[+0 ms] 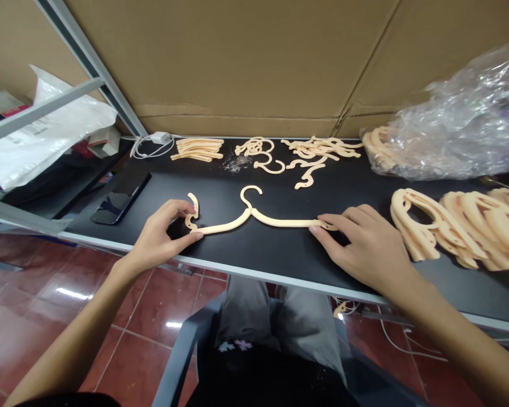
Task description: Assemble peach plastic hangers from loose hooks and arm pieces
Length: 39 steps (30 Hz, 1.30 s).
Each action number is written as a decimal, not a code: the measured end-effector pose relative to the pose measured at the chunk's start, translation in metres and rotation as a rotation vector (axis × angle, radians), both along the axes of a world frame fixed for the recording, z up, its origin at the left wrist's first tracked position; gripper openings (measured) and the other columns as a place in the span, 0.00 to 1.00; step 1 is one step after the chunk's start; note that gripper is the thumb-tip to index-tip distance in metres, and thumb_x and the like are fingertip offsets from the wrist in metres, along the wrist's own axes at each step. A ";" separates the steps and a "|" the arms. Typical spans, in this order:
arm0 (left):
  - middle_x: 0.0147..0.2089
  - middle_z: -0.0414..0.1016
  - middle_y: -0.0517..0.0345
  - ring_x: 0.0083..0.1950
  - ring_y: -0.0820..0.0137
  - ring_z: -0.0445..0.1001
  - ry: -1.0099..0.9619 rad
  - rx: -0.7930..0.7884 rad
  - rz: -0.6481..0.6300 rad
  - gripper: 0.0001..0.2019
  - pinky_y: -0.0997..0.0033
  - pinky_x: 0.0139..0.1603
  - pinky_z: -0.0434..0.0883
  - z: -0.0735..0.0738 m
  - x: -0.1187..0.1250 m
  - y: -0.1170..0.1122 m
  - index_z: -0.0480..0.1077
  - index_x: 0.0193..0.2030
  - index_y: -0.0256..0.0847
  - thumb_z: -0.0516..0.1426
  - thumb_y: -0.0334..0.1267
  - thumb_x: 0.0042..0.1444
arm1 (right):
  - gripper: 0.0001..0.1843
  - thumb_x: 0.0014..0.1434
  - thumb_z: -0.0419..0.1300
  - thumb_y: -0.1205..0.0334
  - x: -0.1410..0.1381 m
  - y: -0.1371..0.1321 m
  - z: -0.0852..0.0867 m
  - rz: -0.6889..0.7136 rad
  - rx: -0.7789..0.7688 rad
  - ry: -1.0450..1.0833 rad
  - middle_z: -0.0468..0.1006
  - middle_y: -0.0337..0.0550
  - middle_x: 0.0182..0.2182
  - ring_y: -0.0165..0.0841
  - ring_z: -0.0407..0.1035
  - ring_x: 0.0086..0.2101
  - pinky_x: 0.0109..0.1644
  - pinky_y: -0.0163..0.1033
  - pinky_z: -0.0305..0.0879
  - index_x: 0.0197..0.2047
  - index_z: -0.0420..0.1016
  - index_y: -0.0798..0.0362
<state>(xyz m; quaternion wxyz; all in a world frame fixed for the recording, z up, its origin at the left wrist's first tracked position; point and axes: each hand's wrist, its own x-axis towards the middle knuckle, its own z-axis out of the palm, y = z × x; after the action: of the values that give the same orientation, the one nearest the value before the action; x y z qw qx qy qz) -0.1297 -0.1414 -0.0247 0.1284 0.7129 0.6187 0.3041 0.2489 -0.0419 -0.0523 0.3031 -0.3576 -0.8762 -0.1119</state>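
Observation:
A flat peach plastic clothes hanger (250, 213) lies on the black tabletop (275, 263), its hook pointing away from me. My left hand (159, 232) pinches the hanger's left end between thumb and fingers, beside a small curved piece of the same plastic (194, 206). I cannot tell whether that piece is joined to the arm. My right hand (356, 243) grips the right arm near its tip, with the fingers partly covering the end. To the right lies a overlapping heap of similar peach hanger parts (462, 226).
Loose peach pieces lie in several piles (320, 148) along the back. A clear plastic bag (462, 121) sits at the back right. A black phone (121, 196), white cable (152, 146) and white mailer (46, 133) are at left. Cardboard (237, 56) backs the table.

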 end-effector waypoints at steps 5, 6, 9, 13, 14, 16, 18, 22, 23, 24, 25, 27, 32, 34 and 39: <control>0.54 0.72 0.45 0.56 0.60 0.74 -0.002 -0.015 -0.052 0.16 0.54 0.59 0.73 0.003 -0.002 -0.001 0.68 0.53 0.40 0.62 0.40 0.61 | 0.14 0.67 0.60 0.55 -0.001 -0.001 0.000 -0.009 -0.028 -0.007 0.79 0.47 0.30 0.40 0.69 0.35 0.41 0.45 0.66 0.40 0.82 0.56; 0.55 0.71 0.45 0.57 0.59 0.74 -0.010 -0.018 -0.067 0.15 0.53 0.61 0.73 0.003 -0.001 -0.001 0.68 0.53 0.40 0.62 0.39 0.61 | 0.14 0.67 0.60 0.54 -0.001 -0.001 0.000 -0.011 -0.034 -0.006 0.79 0.47 0.30 0.40 0.69 0.35 0.41 0.45 0.66 0.40 0.82 0.56; 0.56 0.71 0.44 0.58 0.59 0.75 -0.034 -0.021 -0.106 0.13 0.52 0.63 0.72 0.005 0.004 0.000 0.69 0.52 0.40 0.60 0.36 0.62 | 0.14 0.67 0.60 0.54 0.000 -0.001 0.000 -0.020 -0.045 0.001 0.78 0.47 0.30 0.40 0.69 0.35 0.40 0.44 0.66 0.40 0.82 0.56; 0.55 0.74 0.44 0.57 0.60 0.76 -0.083 -0.027 -0.152 0.10 0.56 0.59 0.76 0.006 0.016 0.003 0.71 0.50 0.41 0.56 0.31 0.62 | 0.15 0.66 0.60 0.53 0.000 0.000 0.000 -0.025 -0.062 0.010 0.77 0.48 0.31 0.40 0.69 0.35 0.40 0.45 0.65 0.41 0.82 0.55; 0.54 0.75 0.44 0.56 0.60 0.77 -0.084 -0.026 -0.164 0.10 0.57 0.58 0.76 0.006 0.018 0.004 0.72 0.49 0.41 0.56 0.30 0.61 | 0.15 0.66 0.60 0.53 0.000 0.000 0.000 -0.025 -0.063 0.009 0.77 0.49 0.31 0.40 0.69 0.35 0.40 0.45 0.64 0.41 0.83 0.56; 0.52 0.77 0.45 0.55 0.61 0.78 -0.070 -0.022 -0.179 0.10 0.58 0.58 0.76 0.007 0.021 0.006 0.72 0.48 0.40 0.54 0.29 0.61 | 0.16 0.66 0.60 0.53 0.000 0.000 0.000 -0.029 -0.061 0.004 0.77 0.48 0.31 0.40 0.69 0.35 0.40 0.45 0.64 0.41 0.83 0.56; 0.53 0.78 0.45 0.56 0.61 0.78 -0.046 -0.018 -0.182 0.13 0.59 0.58 0.75 0.007 0.022 0.007 0.73 0.49 0.40 0.54 0.29 0.60 | 0.16 0.66 0.60 0.52 0.000 0.000 0.000 -0.036 -0.064 -0.005 0.77 0.48 0.31 0.40 0.69 0.35 0.40 0.46 0.64 0.41 0.83 0.55; 0.51 0.80 0.50 0.49 0.64 0.79 0.044 -0.043 -0.165 0.19 0.63 0.52 0.77 0.009 0.025 0.010 0.75 0.55 0.41 0.53 0.29 0.58 | 0.13 0.66 0.61 0.53 -0.001 0.000 0.001 -0.041 -0.077 -0.004 0.79 0.49 0.35 0.41 0.70 0.37 0.41 0.46 0.63 0.41 0.82 0.53; 0.49 0.81 0.51 0.46 0.65 0.79 0.060 -0.052 -0.154 0.20 0.64 0.50 0.77 0.009 0.026 0.011 0.76 0.55 0.41 0.53 0.30 0.57 | 0.13 0.66 0.61 0.53 -0.001 0.000 0.001 -0.040 -0.084 -0.001 0.79 0.49 0.36 0.41 0.70 0.38 0.41 0.46 0.63 0.41 0.82 0.53; 0.48 0.81 0.52 0.45 0.66 0.79 0.069 -0.060 -0.141 0.20 0.65 0.49 0.77 0.009 0.027 0.013 0.77 0.54 0.41 0.53 0.30 0.56 | 0.12 0.66 0.61 0.54 -0.001 0.000 0.001 -0.036 -0.093 0.002 0.79 0.49 0.37 0.41 0.70 0.38 0.41 0.46 0.63 0.42 0.82 0.52; 0.47 0.81 0.53 0.45 0.66 0.79 0.071 -0.059 -0.128 0.20 0.65 0.49 0.77 0.009 0.028 0.015 0.78 0.52 0.41 0.53 0.30 0.55 | 0.12 0.66 0.61 0.54 -0.001 0.000 0.001 -0.030 -0.106 0.005 0.80 0.50 0.38 0.41 0.71 0.39 0.41 0.46 0.63 0.43 0.82 0.52; 0.48 0.81 0.53 0.46 0.65 0.79 0.065 -0.046 -0.111 0.20 0.65 0.50 0.77 0.008 0.031 0.020 0.79 0.49 0.41 0.52 0.30 0.52 | 0.12 0.66 0.61 0.55 -0.002 0.001 0.002 -0.003 -0.134 0.016 0.81 0.51 0.40 0.43 0.72 0.41 0.42 0.47 0.63 0.44 0.81 0.53; 0.45 0.82 0.54 0.47 0.65 0.80 0.071 0.002 -0.128 0.19 0.66 0.46 0.77 0.003 0.032 0.029 0.79 0.44 0.42 0.52 0.28 0.50 | 0.12 0.67 0.61 0.58 -0.002 0.002 0.003 0.083 -0.164 0.043 0.83 0.52 0.45 0.44 0.73 0.44 0.46 0.49 0.66 0.48 0.77 0.55; 0.44 0.82 0.54 0.46 0.65 0.80 0.078 0.036 -0.147 0.17 0.66 0.47 0.77 0.003 0.033 0.030 0.79 0.43 0.41 0.52 0.27 0.52 | 0.13 0.67 0.59 0.60 -0.002 0.002 0.004 0.117 -0.179 0.011 0.83 0.51 0.45 0.44 0.73 0.45 0.49 0.50 0.66 0.52 0.74 0.56; 0.44 0.83 0.53 0.48 0.64 0.80 0.093 0.108 -0.165 0.16 0.64 0.50 0.77 0.001 0.034 0.028 0.79 0.43 0.39 0.52 0.26 0.55 | 0.16 0.69 0.55 0.63 -0.002 0.000 0.006 0.170 -0.220 -0.046 0.82 0.51 0.50 0.44 0.72 0.49 0.53 0.51 0.64 0.59 0.70 0.55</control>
<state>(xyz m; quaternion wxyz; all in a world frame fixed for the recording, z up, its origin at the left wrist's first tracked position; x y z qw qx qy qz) -0.0960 -0.1132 -0.0237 0.0854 0.7808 0.5458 0.2918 0.2469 -0.0417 -0.0462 0.2505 -0.3104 -0.9170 0.0028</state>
